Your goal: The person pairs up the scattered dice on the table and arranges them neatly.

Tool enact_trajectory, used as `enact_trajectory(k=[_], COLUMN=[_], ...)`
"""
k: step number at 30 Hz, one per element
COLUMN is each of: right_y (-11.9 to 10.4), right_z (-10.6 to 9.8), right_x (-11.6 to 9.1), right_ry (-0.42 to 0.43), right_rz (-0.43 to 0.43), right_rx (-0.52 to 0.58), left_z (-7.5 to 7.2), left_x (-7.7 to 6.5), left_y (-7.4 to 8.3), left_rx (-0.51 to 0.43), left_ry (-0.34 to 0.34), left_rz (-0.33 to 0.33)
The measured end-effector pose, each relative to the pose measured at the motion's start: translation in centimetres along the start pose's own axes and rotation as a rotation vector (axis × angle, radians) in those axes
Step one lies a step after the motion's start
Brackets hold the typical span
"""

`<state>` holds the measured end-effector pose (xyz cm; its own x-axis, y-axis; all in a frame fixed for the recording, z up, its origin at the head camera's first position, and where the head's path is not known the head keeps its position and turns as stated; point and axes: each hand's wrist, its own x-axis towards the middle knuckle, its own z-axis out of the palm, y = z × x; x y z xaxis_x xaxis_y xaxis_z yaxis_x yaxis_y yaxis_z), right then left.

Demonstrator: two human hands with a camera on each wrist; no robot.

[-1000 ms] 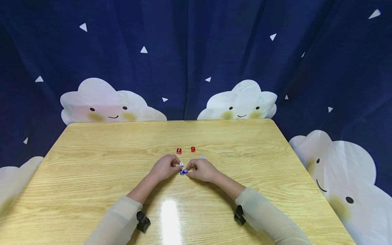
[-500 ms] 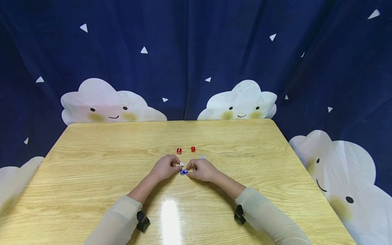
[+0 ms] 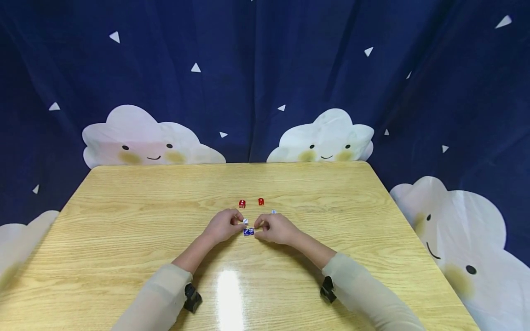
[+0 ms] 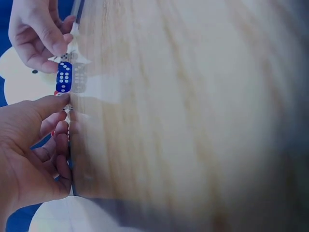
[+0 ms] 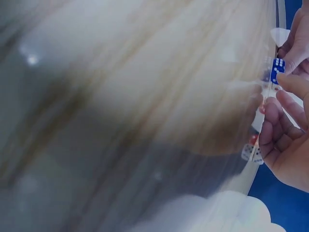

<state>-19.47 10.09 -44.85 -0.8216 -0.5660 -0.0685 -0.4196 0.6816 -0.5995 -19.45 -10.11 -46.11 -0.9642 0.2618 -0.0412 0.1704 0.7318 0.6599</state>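
Note:
Two blue dice with white pips sit side by side on the table, forming a short row. My left hand is just behind them on the left, its thumb and index finger pinching a white die. In the left wrist view, the left thumb ends at the edge of the blue dice. To the right of the row, my right hand has its fingers loosely curled and holds nothing. Its thumb tip is close to the right blue die and overlaps the dice in the right wrist view.
Farther back on the wooden table lie two red dice, set apart from each other. Another white die shows just behind the right hand. A dark blue curtain with clouds hangs past the table's far edge.
My right hand has drawn slightly to the right, away from the blue dice. The left hand and the dice stay in place.

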Motion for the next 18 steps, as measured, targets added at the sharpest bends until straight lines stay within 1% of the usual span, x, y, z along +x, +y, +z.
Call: enact_trajectory(k=[4,8,14,18], right_y=[0.5,1.1,2.4,3.1], right_z=[-0.6,-1.1,-1.6,-2.0], right_x=[-0.3,-0.6,-0.9,-1.1], right_ry=[0.032,0.063,0.143,0.174], right_rz=[0.022,0.037,0.045,0.088], right_rx=[0.015,0.029,0.003,-0.031], left_z=[0.0,-0.1,0.0,0.0], left_x=[-0.1,-0.2,-0.2,-0.2], left_y=[0.1,0.1,0.1,0.0], left_rx=[-0.010,-0.024,-0.031,-0.041], left_ry=[0.009,0.001,0.009,0.000], left_rz=[0.009,0.008,0.008,0.002])
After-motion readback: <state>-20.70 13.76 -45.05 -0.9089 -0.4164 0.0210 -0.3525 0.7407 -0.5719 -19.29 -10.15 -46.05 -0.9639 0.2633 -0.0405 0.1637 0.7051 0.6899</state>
